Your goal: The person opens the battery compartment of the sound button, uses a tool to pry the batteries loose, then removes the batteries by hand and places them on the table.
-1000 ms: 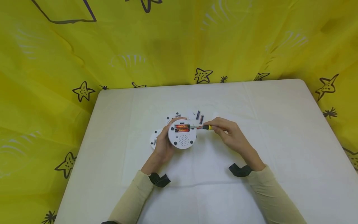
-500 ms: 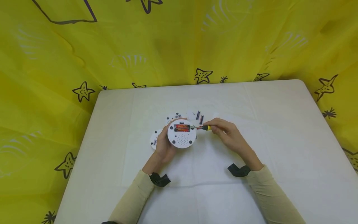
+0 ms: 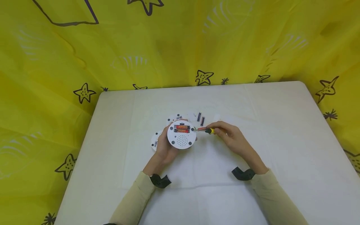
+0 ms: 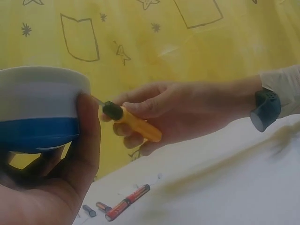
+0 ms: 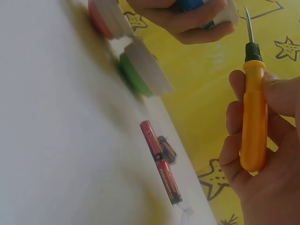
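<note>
My left hand (image 3: 164, 148) grips a round white device (image 3: 182, 141) with a blue band, its underside turned up toward the head camera. Two red batteries (image 3: 182, 128) lie side by side in its uncovered battery compartment, above a patch of speaker holes. To the right, my right hand (image 3: 230, 132) holds a screwdriver (image 5: 254, 117) with a yellow handle and black collar between thumb and fingers. Its metal shaft points left, and the tip overlaps the device's right edge in the head view.
Two similar white devices, one with a green band (image 5: 136, 77) and one with a red band (image 5: 102, 21), stand on the white table (image 3: 281, 125). Red batteries (image 4: 126, 202) lie end to end beside dark batteries (image 3: 201, 119). A yellow curtain (image 3: 180, 47) hangs behind.
The screwdriver has drawn slightly right, its tip leaving the battery compartment's edge. My left hand has shifted the device a little left and tilted it.
</note>
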The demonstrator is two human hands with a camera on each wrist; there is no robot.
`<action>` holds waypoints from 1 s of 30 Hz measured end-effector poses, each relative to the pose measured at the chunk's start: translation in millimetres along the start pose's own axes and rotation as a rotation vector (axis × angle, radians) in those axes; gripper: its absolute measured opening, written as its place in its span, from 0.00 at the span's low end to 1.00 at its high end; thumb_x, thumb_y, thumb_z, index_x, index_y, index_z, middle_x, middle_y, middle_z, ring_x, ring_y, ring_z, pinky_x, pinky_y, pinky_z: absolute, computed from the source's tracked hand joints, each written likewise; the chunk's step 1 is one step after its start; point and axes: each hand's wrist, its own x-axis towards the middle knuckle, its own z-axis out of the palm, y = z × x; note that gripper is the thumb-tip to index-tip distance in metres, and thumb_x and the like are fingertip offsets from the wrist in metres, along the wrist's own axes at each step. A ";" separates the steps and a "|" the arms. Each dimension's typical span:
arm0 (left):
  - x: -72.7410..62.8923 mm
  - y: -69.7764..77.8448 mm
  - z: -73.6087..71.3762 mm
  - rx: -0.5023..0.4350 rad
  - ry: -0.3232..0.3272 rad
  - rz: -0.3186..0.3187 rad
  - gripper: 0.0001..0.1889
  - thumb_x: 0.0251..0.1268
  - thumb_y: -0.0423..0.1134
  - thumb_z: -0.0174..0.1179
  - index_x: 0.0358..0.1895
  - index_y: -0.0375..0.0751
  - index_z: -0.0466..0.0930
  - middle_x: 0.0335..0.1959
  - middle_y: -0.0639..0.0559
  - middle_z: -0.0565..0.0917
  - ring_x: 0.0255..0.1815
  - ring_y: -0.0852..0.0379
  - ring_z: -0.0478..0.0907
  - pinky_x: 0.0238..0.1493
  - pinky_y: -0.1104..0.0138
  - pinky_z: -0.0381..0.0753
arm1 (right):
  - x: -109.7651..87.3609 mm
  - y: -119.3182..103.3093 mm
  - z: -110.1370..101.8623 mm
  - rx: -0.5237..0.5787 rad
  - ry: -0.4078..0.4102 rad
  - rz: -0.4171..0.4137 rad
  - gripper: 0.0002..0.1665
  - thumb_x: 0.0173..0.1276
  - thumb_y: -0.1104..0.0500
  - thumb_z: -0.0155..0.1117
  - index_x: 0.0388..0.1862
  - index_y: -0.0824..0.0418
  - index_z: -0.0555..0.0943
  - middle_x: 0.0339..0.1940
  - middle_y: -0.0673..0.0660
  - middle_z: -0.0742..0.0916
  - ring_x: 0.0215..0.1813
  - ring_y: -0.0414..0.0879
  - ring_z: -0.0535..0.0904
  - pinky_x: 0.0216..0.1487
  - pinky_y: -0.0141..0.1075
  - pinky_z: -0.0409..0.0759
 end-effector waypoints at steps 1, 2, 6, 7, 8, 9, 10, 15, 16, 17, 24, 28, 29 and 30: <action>0.1 0.2 -0.1 0.001 0.001 -0.001 0.37 0.80 0.61 0.43 0.80 0.40 0.56 0.65 0.53 0.77 0.61 0.53 0.82 0.54 0.58 0.84 | -2.4 -0.5 -1.4 -0.017 0.000 0.020 0.15 0.82 0.61 0.56 0.60 0.55 0.84 0.55 0.53 0.89 0.50 0.35 0.78 0.53 0.25 0.75; 0.4 0.4 -0.1 0.001 0.002 -0.003 0.36 0.80 0.61 0.43 0.79 0.40 0.57 0.65 0.53 0.77 0.61 0.53 0.82 0.54 0.58 0.84 | -5.2 -0.4 -2.6 -0.033 0.002 0.036 0.14 0.82 0.61 0.56 0.59 0.54 0.85 0.55 0.53 0.89 0.51 0.34 0.78 0.53 0.24 0.75; 0.7 0.8 -0.1 0.007 0.020 -0.009 0.34 0.79 0.61 0.45 0.76 0.42 0.61 0.64 0.53 0.78 0.61 0.53 0.81 0.54 0.56 0.83 | -17.7 0.6 -6.2 -0.076 0.001 0.067 0.13 0.81 0.61 0.57 0.58 0.53 0.85 0.55 0.53 0.90 0.54 0.30 0.78 0.58 0.22 0.73; 0.7 0.9 -0.2 0.008 0.025 -0.010 0.34 0.79 0.61 0.43 0.76 0.42 0.61 0.64 0.54 0.78 0.61 0.53 0.81 0.54 0.57 0.83 | -20.9 0.9 -6.7 -0.078 0.000 0.071 0.13 0.81 0.61 0.58 0.57 0.53 0.85 0.54 0.52 0.90 0.54 0.30 0.78 0.58 0.21 0.72; 0.5 1.2 -0.4 0.012 0.028 -0.009 0.34 0.79 0.61 0.43 0.77 0.42 0.61 0.64 0.54 0.78 0.61 0.53 0.81 0.54 0.57 0.83 | -23.7 1.3 -6.9 -0.085 -0.002 0.075 0.13 0.81 0.61 0.58 0.56 0.53 0.85 0.53 0.52 0.90 0.55 0.29 0.78 0.59 0.21 0.72; 0.5 1.4 -0.6 0.015 0.033 -0.008 0.34 0.79 0.61 0.43 0.77 0.42 0.60 0.64 0.54 0.78 0.61 0.53 0.80 0.55 0.57 0.83 | -26.5 1.6 -6.9 -0.090 -0.006 0.081 0.12 0.80 0.61 0.59 0.56 0.53 0.85 0.53 0.51 0.90 0.55 0.29 0.78 0.60 0.20 0.71; 0.3 1.8 -0.7 0.018 0.034 -0.008 0.35 0.79 0.61 0.43 0.77 0.42 0.60 0.65 0.54 0.78 0.62 0.53 0.80 0.55 0.57 0.83 | -29.1 2.5 -6.8 -0.095 -0.007 0.082 0.12 0.80 0.61 0.59 0.55 0.53 0.85 0.52 0.51 0.90 0.55 0.29 0.78 0.60 0.19 0.71; 0.0 4.0 -2.3 0.032 0.025 -0.007 0.36 0.79 0.62 0.42 0.79 0.42 0.58 0.66 0.54 0.77 0.63 0.53 0.80 0.57 0.57 0.83 | -38.2 10.3 -4.6 -0.154 -0.038 0.078 0.11 0.79 0.63 0.61 0.54 0.54 0.85 0.52 0.50 0.90 0.55 0.36 0.80 0.61 0.20 0.71; -0.2 4.0 -2.4 0.030 0.023 -0.007 0.35 0.80 0.62 0.41 0.79 0.43 0.58 0.66 0.54 0.77 0.63 0.53 0.80 0.56 0.57 0.83 | -39.6 12.3 -4.0 -0.175 -0.047 0.074 0.11 0.78 0.63 0.61 0.54 0.54 0.85 0.52 0.50 0.90 0.55 0.38 0.81 0.61 0.21 0.72; -0.2 3.9 -2.7 0.028 0.022 -0.008 0.35 0.80 0.61 0.40 0.79 0.43 0.58 0.66 0.54 0.77 0.63 0.53 0.80 0.56 0.58 0.83 | -40.6 13.6 -3.3 -0.195 -0.059 0.074 0.11 0.78 0.63 0.61 0.54 0.55 0.85 0.51 0.50 0.90 0.55 0.40 0.81 0.61 0.24 0.73; -0.5 3.5 -2.8 0.003 0.029 -0.014 0.32 0.82 0.58 0.35 0.79 0.43 0.58 0.65 0.55 0.78 0.61 0.52 0.82 0.55 0.58 0.83 | -43.6 15.7 2.1 -0.332 -0.099 0.074 0.11 0.76 0.64 0.63 0.53 0.56 0.86 0.50 0.50 0.90 0.52 0.47 0.82 0.57 0.43 0.79; -0.6 4.1 -2.1 -0.007 0.047 -0.026 0.32 0.83 0.57 0.33 0.80 0.43 0.56 0.66 0.55 0.77 0.64 0.51 0.80 0.57 0.58 0.83 | -42.7 15.2 5.3 -0.393 -0.082 -0.012 0.11 0.74 0.67 0.64 0.51 0.58 0.86 0.47 0.51 0.90 0.49 0.48 0.82 0.53 0.45 0.80; -0.6 4.1 -1.9 -0.007 0.051 -0.029 0.32 0.83 0.58 0.32 0.80 0.44 0.56 0.67 0.55 0.76 0.65 0.51 0.79 0.57 0.58 0.83 | -42.2 15.1 5.9 -0.399 -0.078 -0.034 0.11 0.73 0.68 0.64 0.50 0.59 0.86 0.47 0.51 0.90 0.49 0.48 0.82 0.53 0.45 0.80; -0.5 4.1 -1.8 -0.008 0.054 -0.031 0.33 0.83 0.58 0.32 0.80 0.44 0.56 0.67 0.54 0.75 0.66 0.51 0.78 0.58 0.58 0.83 | -41.7 15.0 6.7 -0.407 -0.074 -0.051 0.11 0.73 0.69 0.64 0.49 0.59 0.85 0.47 0.51 0.90 0.49 0.48 0.83 0.53 0.45 0.81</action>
